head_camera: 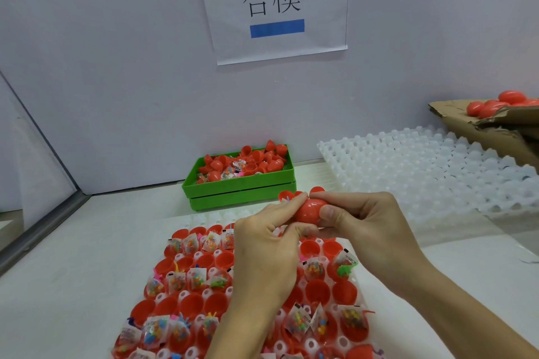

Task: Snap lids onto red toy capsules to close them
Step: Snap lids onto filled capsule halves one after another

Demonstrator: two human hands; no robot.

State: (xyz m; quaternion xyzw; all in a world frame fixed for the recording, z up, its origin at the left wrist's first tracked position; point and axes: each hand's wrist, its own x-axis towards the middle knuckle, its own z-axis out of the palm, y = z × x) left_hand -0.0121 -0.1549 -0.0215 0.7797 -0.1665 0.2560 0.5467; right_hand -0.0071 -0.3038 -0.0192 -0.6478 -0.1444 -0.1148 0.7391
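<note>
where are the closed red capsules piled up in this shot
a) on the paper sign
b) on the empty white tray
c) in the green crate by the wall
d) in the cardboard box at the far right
d: whole, shut red capsules lie in the torn cardboard box at the far right, while the green crate holds loose open halves and toy packets, and both hands grip one more capsule.
</note>
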